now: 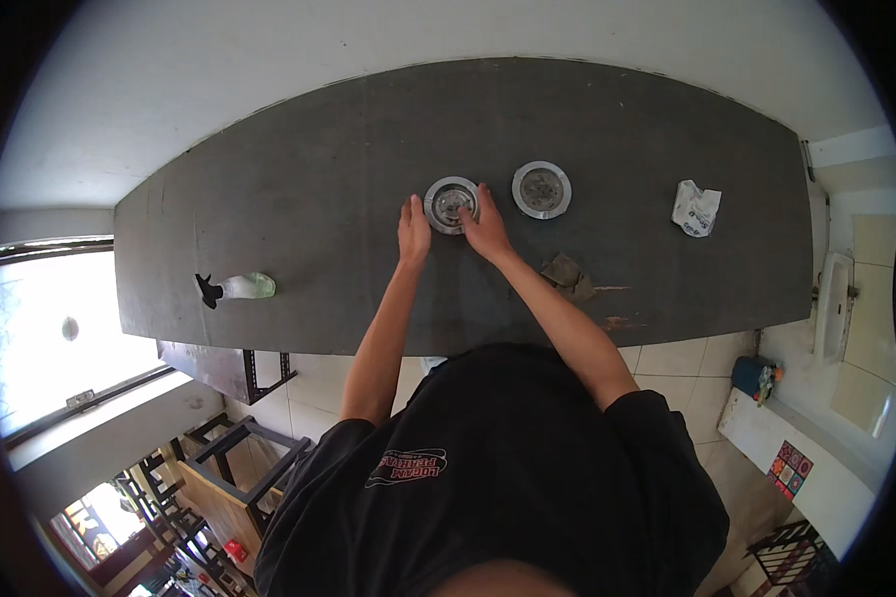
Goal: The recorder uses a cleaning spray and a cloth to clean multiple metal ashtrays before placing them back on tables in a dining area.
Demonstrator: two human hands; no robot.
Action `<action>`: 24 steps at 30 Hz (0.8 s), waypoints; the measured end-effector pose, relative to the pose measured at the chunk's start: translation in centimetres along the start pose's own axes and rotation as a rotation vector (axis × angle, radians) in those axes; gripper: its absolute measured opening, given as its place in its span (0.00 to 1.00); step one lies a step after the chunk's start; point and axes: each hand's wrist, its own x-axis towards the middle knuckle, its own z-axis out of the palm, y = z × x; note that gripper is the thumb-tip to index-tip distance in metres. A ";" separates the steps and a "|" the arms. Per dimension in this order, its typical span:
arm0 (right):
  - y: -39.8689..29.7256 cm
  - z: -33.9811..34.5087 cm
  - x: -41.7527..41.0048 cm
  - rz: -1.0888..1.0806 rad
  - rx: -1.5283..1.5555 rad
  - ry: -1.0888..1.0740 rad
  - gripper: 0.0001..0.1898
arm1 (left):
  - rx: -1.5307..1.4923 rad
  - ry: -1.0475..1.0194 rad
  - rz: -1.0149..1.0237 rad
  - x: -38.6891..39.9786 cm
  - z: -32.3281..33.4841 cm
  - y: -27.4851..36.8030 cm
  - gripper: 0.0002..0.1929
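A round ashtray with a pale metallic rim [452,181] rests on the dark grey table [306,186], between my hands. My left hand [415,231] is upright beside its left edge, fingers together and pointing away from me; whether it touches the rim cannot be told. My right hand [487,225] is against the ashtray's right side, with the thumb over its inside. A second round ashtray [541,190], with dark residue in it, lies a little to the right. Below that one, near my right forearm, are dark folded cloths or pads [565,272].
A spray bottle [246,286] with a black trigger head lies at the left. A crumpled white plastic packet [696,209] is at the right. A pale wall runs along the table's far edge. Stacked furniture frames [246,455] stand on the floor at lower left.
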 end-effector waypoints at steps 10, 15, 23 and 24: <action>0.4 0.6 -0.2 0.006 -0.050 -0.027 0.41 | -0.247 -0.067 -0.173 -1.3 0.1 1.3 0.33; 1.0 0.0 -0.1 -0.015 -0.066 0.020 0.41 | -0.245 -0.097 -0.111 -1.1 1.2 1.1 0.37; -2.1 -5.3 -0.1 -0.062 -0.045 0.180 0.43 | -0.217 -0.120 -0.069 -0.9 5.4 6.7 0.31; -2.2 -6.7 -0.2 -0.102 -0.047 0.245 0.43 | -0.083 -0.221 -0.037 -1.2 6.4 8.0 0.37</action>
